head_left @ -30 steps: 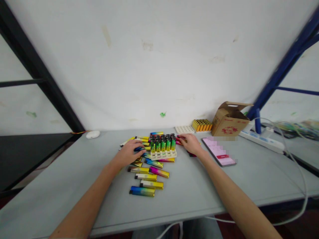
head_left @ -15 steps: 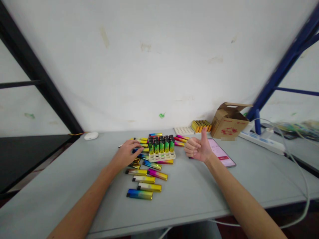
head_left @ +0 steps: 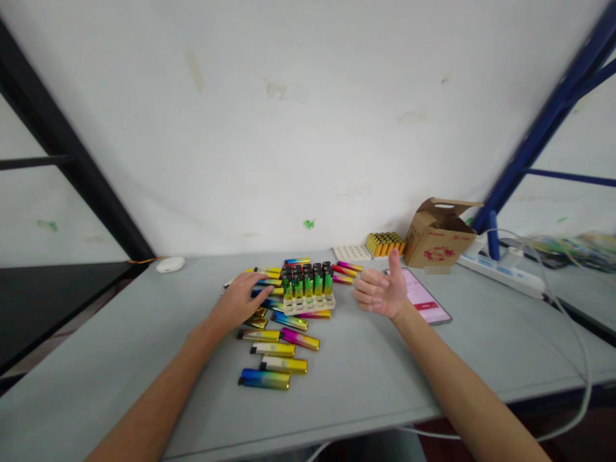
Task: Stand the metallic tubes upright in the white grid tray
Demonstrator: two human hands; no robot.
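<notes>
My left hand rests over the left edge of a spread of cigarette lighters, thumb and fingers apart, with nothing seen held. It hides part of several lighters. Just right of it stands a cream holder tray with rows of upright green-and-yellow lighters in its back slots; its front slots show bare. My right hand, to the right of this tray, has its fingers curled in and its thumb pointing up, with nothing visible in it. Loose lighters lie below the tray, among them a magenta-and-gold one and a blue-and-yellow one.
Against the wall sit another cream tray, a block of yellow-orange cylinders and an open cardboard box. A phone or tablet lies beside my right hand. Further right is a power strip with a white cable. A white case lies far left.
The view has shifted slightly, moving everything a little left. My left thumb and fingers have spread further apart by the lighters. My right hand keeps its curled, thumb-up shape.
</notes>
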